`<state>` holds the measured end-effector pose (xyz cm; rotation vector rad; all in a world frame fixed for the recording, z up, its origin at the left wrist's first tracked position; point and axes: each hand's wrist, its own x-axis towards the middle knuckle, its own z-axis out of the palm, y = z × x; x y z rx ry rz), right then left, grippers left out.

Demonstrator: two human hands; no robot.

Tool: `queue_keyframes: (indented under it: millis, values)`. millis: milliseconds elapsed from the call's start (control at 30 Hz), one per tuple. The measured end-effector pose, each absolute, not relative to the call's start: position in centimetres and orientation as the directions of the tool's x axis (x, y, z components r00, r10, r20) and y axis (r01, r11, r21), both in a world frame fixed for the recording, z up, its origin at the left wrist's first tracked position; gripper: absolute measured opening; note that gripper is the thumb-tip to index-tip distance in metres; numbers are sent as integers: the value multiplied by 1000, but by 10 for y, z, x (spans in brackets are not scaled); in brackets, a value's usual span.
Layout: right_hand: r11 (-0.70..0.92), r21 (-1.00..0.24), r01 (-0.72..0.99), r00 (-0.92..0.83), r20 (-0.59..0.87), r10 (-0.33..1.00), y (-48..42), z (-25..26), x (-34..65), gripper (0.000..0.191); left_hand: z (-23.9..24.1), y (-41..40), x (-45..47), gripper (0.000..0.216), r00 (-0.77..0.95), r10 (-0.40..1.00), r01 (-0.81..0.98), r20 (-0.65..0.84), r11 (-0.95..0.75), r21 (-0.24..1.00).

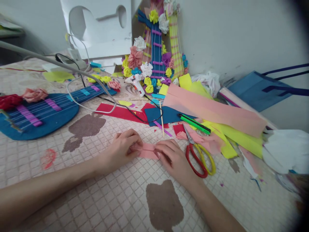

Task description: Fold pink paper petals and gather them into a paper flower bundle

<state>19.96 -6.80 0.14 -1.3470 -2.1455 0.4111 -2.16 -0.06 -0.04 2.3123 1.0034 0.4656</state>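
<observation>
Both my hands work a small strip of pink crepe paper (147,150) lying on the quilted cloth. My left hand (123,149) is curled, fingertips pinching the strip's left end. My right hand (172,158) presses and pinches the right end, fingers bent over it. Red and yellow handled scissors (199,154) lie just right of my right hand, blades pointing away from me. A thin wooden stick (162,124) lies beyond the strip.
A blue felt guitar shape (41,116) with paper roses lies at left. A flower-covered guitar craft (154,48) leans against the wall. A glue gun (136,82), its cable, a green marker (195,124), and pink, yellow, red and blue paper sheets crowd the right.
</observation>
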Motion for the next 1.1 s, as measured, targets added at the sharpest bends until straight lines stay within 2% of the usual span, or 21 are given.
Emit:
queue_keyframes:
  millis: [433,600,700,867,1100]
  values:
    - [418,-524,742,-315,277,908,-68,-2,191,20,4,-1,-19,13,659,748,559,75,-554,618]
    - [405,-523,750,-304,271,913,-69,-2,190,20,1,-5,-14,11,622,776,616,101,-565,549]
    - [389,-552,737,-282,271,920,-70,-2,191,20,-1,-7,-13,12,619,776,629,116,-580,518]
    - [315,-645,696,-173,276,946,-73,-3,192,17,-2,-6,-13,12,622,774,619,118,-578,531]
    - [282,-623,729,-155,251,955,-74,-4,186,11,-1,-7,-13,13,618,778,623,111,-571,535]
